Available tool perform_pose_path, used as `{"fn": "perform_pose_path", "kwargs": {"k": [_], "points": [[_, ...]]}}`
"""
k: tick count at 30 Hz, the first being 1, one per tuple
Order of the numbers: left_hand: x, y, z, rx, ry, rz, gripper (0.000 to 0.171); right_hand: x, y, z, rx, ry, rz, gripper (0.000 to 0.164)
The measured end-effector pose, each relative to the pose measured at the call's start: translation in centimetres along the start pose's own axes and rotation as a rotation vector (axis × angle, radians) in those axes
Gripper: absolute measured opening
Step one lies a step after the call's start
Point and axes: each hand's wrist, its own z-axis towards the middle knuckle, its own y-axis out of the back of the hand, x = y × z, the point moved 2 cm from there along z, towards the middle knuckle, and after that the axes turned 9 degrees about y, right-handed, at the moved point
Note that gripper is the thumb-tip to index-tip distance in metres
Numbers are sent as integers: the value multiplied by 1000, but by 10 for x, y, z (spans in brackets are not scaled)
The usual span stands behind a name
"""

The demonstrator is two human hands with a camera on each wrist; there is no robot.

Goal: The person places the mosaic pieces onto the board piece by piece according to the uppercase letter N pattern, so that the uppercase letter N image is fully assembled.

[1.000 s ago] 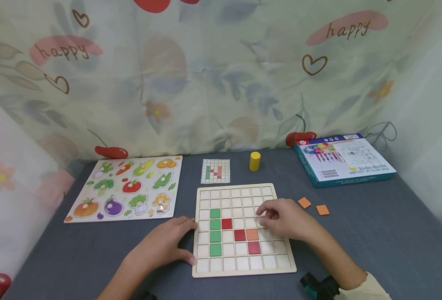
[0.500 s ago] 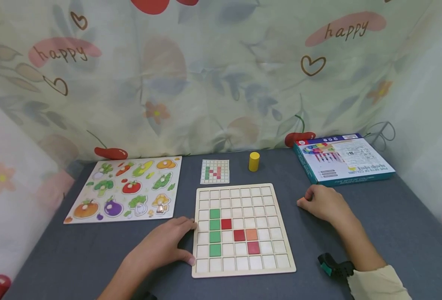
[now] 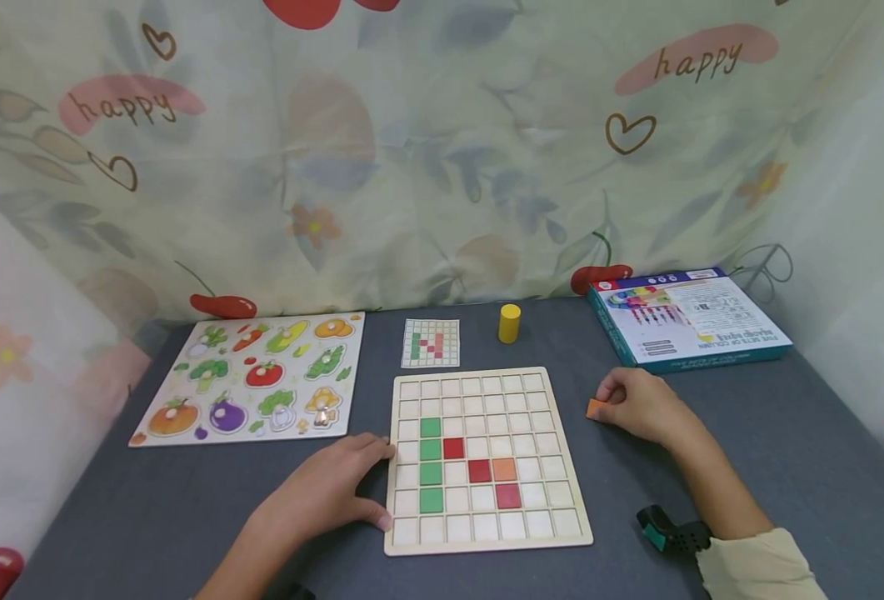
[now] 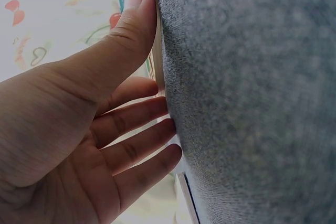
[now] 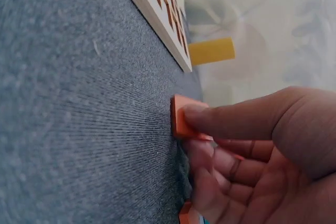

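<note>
A square wooden grid board [image 3: 479,537] holds several green tiles [image 3: 431,473] in one column, 3 red tiles [image 3: 479,471] stepping diagonally and one orange tile [image 3: 504,469]. My left hand [image 3: 329,483] rests against its left edge, thumb and fingers [image 4: 136,111] extended along the side. To the right of the board, my right hand [image 3: 640,404] pinches an orange tile [image 5: 185,118] between thumb and fingertips, low over the cloth. Another orange tile [image 5: 186,214] shows beneath that hand in the right wrist view; the hand hides it from the head view.
Behind the board lie a small printed grid card [image 3: 430,342] and an upright yellow cylinder [image 3: 509,323]. A vegetable picture board [image 3: 247,379] lies at left, a flat box [image 3: 692,321] at back right. Patterned cloth [image 3: 442,167] hangs behind the dark tabletop [image 3: 337,567].
My right hand has moved from over the board to the loose orange tiles at right and now pinches one. The left hand stays at the board's edge.
</note>
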Motion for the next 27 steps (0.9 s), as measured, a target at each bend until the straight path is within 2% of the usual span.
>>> {"fn": "perform_pose_path", "kwargs": {"k": [4,10,27], "points": [[0,0,0,2,1,-1,82,2,-2,0,32,-6,101,12],[0,0,1,6,7,-1,83,7,-6,1,33,12,189,9],[1,-1,-1,-9,-11,-4,82,41,-26,10,82,89,275,5]]}}
